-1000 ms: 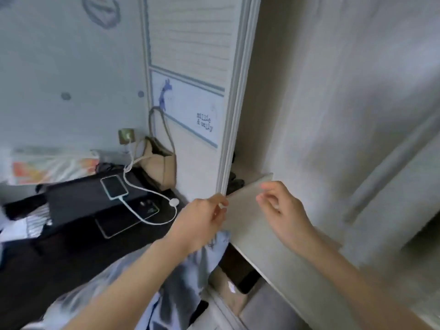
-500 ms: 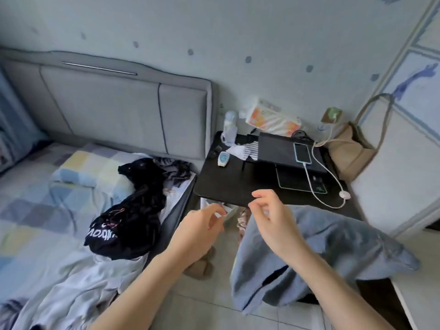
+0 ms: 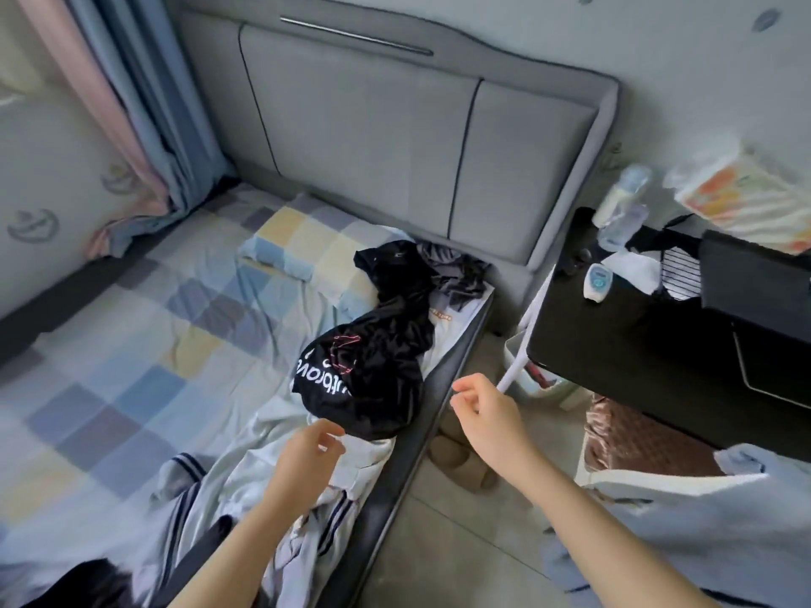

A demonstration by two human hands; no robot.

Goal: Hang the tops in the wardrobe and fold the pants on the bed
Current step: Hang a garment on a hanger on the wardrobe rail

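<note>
Left hand: the left hand (image 3: 307, 454) is held over the pale clothes at the near edge of the bed. Its fingers are bent loosely and it holds nothing.
Right hand: the right hand (image 3: 485, 408) is held over the floor, just past the bed's side. Its fingers are loosely bent too, and it holds nothing.
Black top: the black top (image 3: 373, 362) lies in a crumpled heap on the bed (image 3: 131, 326), near the right edge. Its long way runs from the headboard (image 3: 395, 125) down toward the hands. The white letters on it sit at the near end.
Pale clothes: a white and grey striped pile (image 3: 281, 502) lies on the bed just under the left hand, touching the black top.
Blue garment: a light blue garment (image 3: 684, 511) hangs at the right, beside the black side table (image 3: 636, 344).
Pillow: a checked pillow (image 3: 298, 243) lies by the headboard.
</note>
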